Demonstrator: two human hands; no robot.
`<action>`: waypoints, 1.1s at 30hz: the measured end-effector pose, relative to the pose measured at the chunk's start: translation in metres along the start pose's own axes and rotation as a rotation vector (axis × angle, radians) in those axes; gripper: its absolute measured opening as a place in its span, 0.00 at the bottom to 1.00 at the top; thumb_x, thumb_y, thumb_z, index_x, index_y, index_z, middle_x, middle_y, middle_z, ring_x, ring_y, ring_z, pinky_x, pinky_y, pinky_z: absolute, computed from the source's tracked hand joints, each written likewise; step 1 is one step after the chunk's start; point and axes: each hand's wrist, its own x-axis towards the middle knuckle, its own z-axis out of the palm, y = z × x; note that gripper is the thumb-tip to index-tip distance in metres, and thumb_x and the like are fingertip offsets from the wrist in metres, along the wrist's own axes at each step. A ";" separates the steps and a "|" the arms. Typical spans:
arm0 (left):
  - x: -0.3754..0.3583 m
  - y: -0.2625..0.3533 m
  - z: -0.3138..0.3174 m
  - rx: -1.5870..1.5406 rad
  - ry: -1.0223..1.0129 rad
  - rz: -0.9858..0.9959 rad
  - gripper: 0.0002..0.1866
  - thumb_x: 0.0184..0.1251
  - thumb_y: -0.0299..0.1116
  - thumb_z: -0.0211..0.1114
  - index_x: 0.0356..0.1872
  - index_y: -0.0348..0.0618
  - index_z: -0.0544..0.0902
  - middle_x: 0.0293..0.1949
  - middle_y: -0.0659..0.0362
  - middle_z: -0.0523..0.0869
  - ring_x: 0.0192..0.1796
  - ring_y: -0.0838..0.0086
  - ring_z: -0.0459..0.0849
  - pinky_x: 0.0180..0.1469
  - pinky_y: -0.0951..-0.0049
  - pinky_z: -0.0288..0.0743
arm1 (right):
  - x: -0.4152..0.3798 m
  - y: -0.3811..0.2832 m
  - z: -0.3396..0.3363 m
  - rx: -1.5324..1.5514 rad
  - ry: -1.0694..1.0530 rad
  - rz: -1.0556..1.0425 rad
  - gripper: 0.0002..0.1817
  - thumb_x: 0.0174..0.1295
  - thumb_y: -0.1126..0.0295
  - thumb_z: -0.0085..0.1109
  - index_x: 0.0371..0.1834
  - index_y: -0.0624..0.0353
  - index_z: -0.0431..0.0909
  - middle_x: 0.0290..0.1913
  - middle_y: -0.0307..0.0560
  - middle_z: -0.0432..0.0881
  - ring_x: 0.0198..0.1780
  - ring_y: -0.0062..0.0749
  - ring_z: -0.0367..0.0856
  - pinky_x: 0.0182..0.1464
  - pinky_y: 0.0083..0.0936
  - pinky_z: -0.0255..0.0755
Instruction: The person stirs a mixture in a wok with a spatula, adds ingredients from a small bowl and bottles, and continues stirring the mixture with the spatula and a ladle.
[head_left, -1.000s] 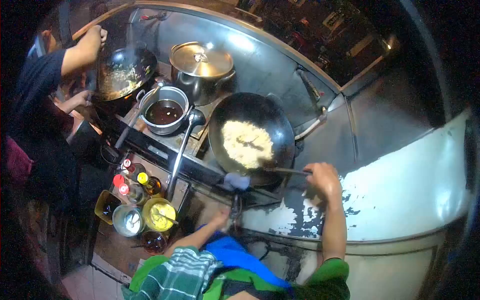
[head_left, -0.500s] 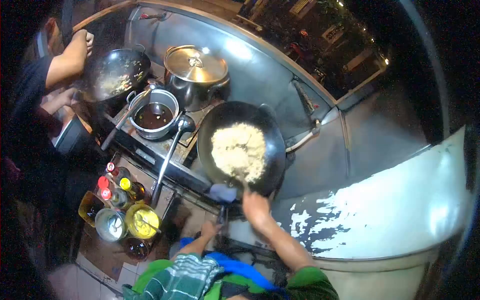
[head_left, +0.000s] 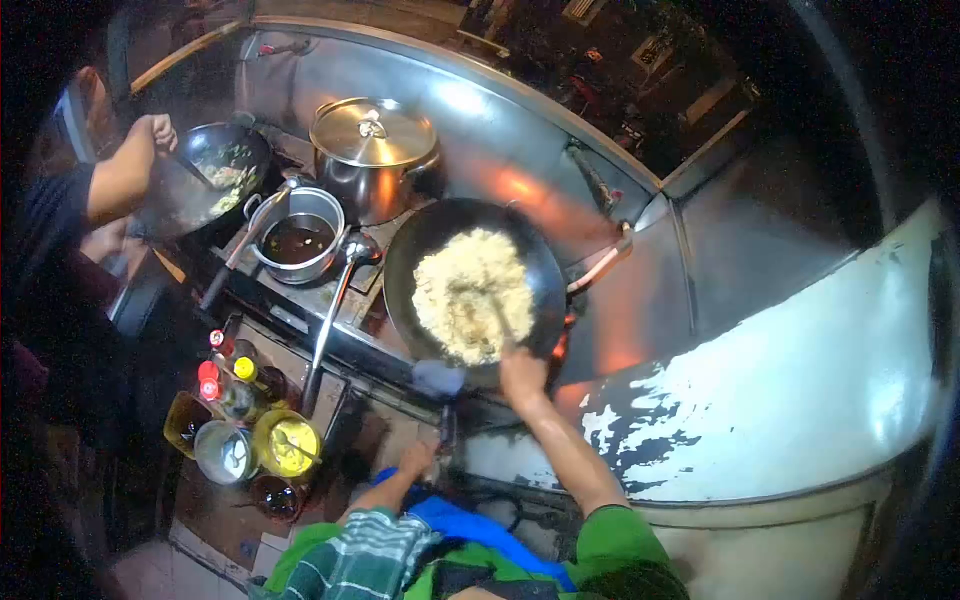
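No readable text, labels or numbers; bottles [head_left: 232,375] too small, blurred.

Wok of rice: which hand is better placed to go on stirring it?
Right. The right hand is at the wok's near rim, holding a utensil that reaches into the rice. The left hand sits low, below the stove front.

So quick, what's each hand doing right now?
Left hand: low by the stove front; grip cannot be told.
Right hand: closed on a thin metal utensil.
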 end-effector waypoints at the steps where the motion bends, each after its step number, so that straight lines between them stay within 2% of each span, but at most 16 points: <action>1: 0.003 -0.001 -0.012 0.027 -0.074 -0.027 0.32 0.67 0.58 0.48 0.32 0.32 0.83 0.30 0.39 0.82 0.32 0.48 0.80 0.35 0.57 0.72 | -0.009 0.001 0.003 0.003 -0.009 0.048 0.20 0.57 0.70 0.52 0.55 0.60 0.75 0.29 0.46 0.81 0.23 0.32 0.81 0.26 0.31 0.75; 2: 0.007 -0.004 -0.026 -0.117 -0.249 -0.025 0.33 0.68 0.59 0.47 0.42 0.33 0.81 0.36 0.41 0.83 0.35 0.52 0.81 0.38 0.58 0.72 | -0.019 0.002 0.007 0.007 -0.018 0.096 0.21 0.57 0.70 0.51 0.56 0.59 0.75 0.31 0.48 0.82 0.23 0.33 0.81 0.26 0.32 0.75; 5: -0.021 0.088 -0.144 -0.628 0.053 -0.166 0.32 0.65 0.59 0.53 0.44 0.34 0.81 0.39 0.45 0.85 0.41 0.57 0.84 0.46 0.62 0.75 | -0.057 -0.036 -0.046 -0.067 -0.196 -0.053 0.22 0.57 0.70 0.51 0.57 0.61 0.74 0.32 0.50 0.82 0.26 0.35 0.82 0.26 0.34 0.76; 7: -0.019 0.165 -0.199 -0.926 0.402 -0.130 0.31 0.66 0.59 0.53 0.42 0.36 0.82 0.31 0.54 0.84 0.33 0.68 0.81 0.39 0.70 0.76 | -0.048 -0.047 -0.060 0.034 -0.248 -0.101 0.23 0.57 0.71 0.51 0.57 0.64 0.73 0.32 0.51 0.82 0.29 0.38 0.84 0.26 0.36 0.76; 9: 0.014 0.161 -0.205 -1.214 -0.034 -0.178 0.31 0.66 0.61 0.53 0.46 0.38 0.79 0.36 0.58 0.82 0.37 0.69 0.80 0.42 0.68 0.74 | -0.015 -0.032 -0.043 0.205 -0.293 -0.068 0.22 0.57 0.71 0.51 0.56 0.65 0.72 0.33 0.52 0.82 0.30 0.40 0.84 0.27 0.35 0.78; 11: 0.035 0.175 -0.222 -1.194 -0.107 -0.300 0.31 0.64 0.60 0.55 0.47 0.37 0.78 0.38 0.57 0.82 0.38 0.69 0.80 0.42 0.69 0.74 | -0.001 0.000 -0.015 0.178 -0.086 0.032 0.20 0.58 0.71 0.52 0.54 0.65 0.73 0.33 0.52 0.82 0.28 0.38 0.84 0.27 0.33 0.78; 13: 0.050 0.179 -0.223 -1.171 -0.165 -0.428 0.31 0.62 0.59 0.58 0.48 0.37 0.78 0.39 0.56 0.82 0.40 0.69 0.80 0.43 0.70 0.74 | -0.012 0.010 -0.017 0.161 -0.133 0.089 0.20 0.58 0.70 0.53 0.53 0.64 0.74 0.34 0.52 0.82 0.28 0.35 0.84 0.27 0.29 0.77; 15: 0.069 0.176 -0.212 -1.255 -0.090 -0.453 0.31 0.58 0.56 0.64 0.46 0.34 0.77 0.38 0.54 0.80 0.33 0.69 0.80 0.30 0.67 0.77 | -0.047 -0.010 -0.048 -0.061 -0.101 -0.050 0.19 0.59 0.69 0.50 0.53 0.65 0.74 0.31 0.54 0.83 0.30 0.42 0.84 0.36 0.37 0.79; 19: 0.079 0.153 -0.178 -1.335 -0.138 -0.464 0.24 0.62 0.47 0.61 0.46 0.33 0.77 0.38 0.52 0.81 0.35 0.65 0.81 0.32 0.63 0.79 | -0.049 -0.014 -0.085 0.394 -0.360 -0.099 0.16 0.63 0.71 0.42 0.51 0.62 0.75 0.33 0.64 0.83 0.36 0.56 0.84 0.42 0.50 0.76; 23: 0.015 0.162 -0.188 -1.507 -0.197 -0.575 0.20 0.64 0.42 0.57 0.49 0.37 0.75 0.41 0.53 0.82 0.46 0.64 0.81 0.46 0.60 0.76 | -0.015 0.050 -0.090 0.389 -0.388 0.080 0.20 0.55 0.69 0.48 0.51 0.45 0.79 0.39 0.55 0.83 0.41 0.49 0.82 0.47 0.44 0.74; 25: -0.053 0.219 -0.246 -1.613 -0.098 -0.706 0.13 0.61 0.38 0.53 0.39 0.41 0.77 0.36 0.56 0.82 0.36 0.66 0.81 0.40 0.64 0.79 | -0.037 0.081 -0.143 0.425 -0.438 -0.052 0.22 0.50 0.70 0.55 0.52 0.44 0.80 0.42 0.51 0.83 0.45 0.47 0.81 0.49 0.41 0.74; 27: -0.038 0.193 -0.217 -1.648 -0.096 -0.650 0.13 0.60 0.39 0.53 0.39 0.42 0.77 0.37 0.56 0.82 0.36 0.65 0.81 0.40 0.63 0.80 | -0.046 0.099 -0.145 0.601 -0.451 -0.119 0.21 0.48 0.73 0.61 0.49 0.47 0.82 0.43 0.53 0.83 0.42 0.46 0.83 0.48 0.37 0.75; 29: -0.001 0.163 -0.194 -1.598 -0.327 -0.600 0.15 0.65 0.45 0.54 0.38 0.44 0.76 0.32 0.58 0.80 0.31 0.69 0.76 0.32 0.65 0.72 | -0.027 0.086 -0.158 0.721 -0.506 -0.056 0.22 0.47 0.74 0.61 0.49 0.48 0.82 0.44 0.55 0.83 0.43 0.45 0.82 0.49 0.37 0.74; 30: -0.002 0.176 -0.211 -1.481 -0.258 -0.572 0.14 0.65 0.45 0.54 0.34 0.45 0.76 0.29 0.59 0.78 0.27 0.70 0.75 0.27 0.68 0.69 | -0.011 0.083 -0.117 0.692 -0.405 -0.160 0.22 0.48 0.74 0.62 0.50 0.47 0.81 0.43 0.55 0.83 0.44 0.47 0.82 0.49 0.37 0.73; 31: -0.017 0.172 -0.211 -1.483 -0.260 -0.561 0.14 0.65 0.45 0.54 0.34 0.45 0.76 0.29 0.59 0.78 0.27 0.70 0.75 0.27 0.68 0.69 | -0.004 0.075 -0.115 0.637 -0.383 -0.049 0.22 0.49 0.73 0.61 0.50 0.47 0.81 0.41 0.54 0.83 0.43 0.47 0.82 0.48 0.38 0.73; 33: -0.043 0.162 -0.204 -1.447 -0.285 -0.546 0.13 0.61 0.41 0.53 0.41 0.47 0.75 0.35 0.56 0.81 0.32 0.67 0.78 0.29 0.66 0.74 | -0.011 0.085 -0.117 0.557 -0.323 -0.044 0.21 0.51 0.73 0.60 0.51 0.45 0.81 0.40 0.53 0.84 0.43 0.46 0.82 0.47 0.38 0.74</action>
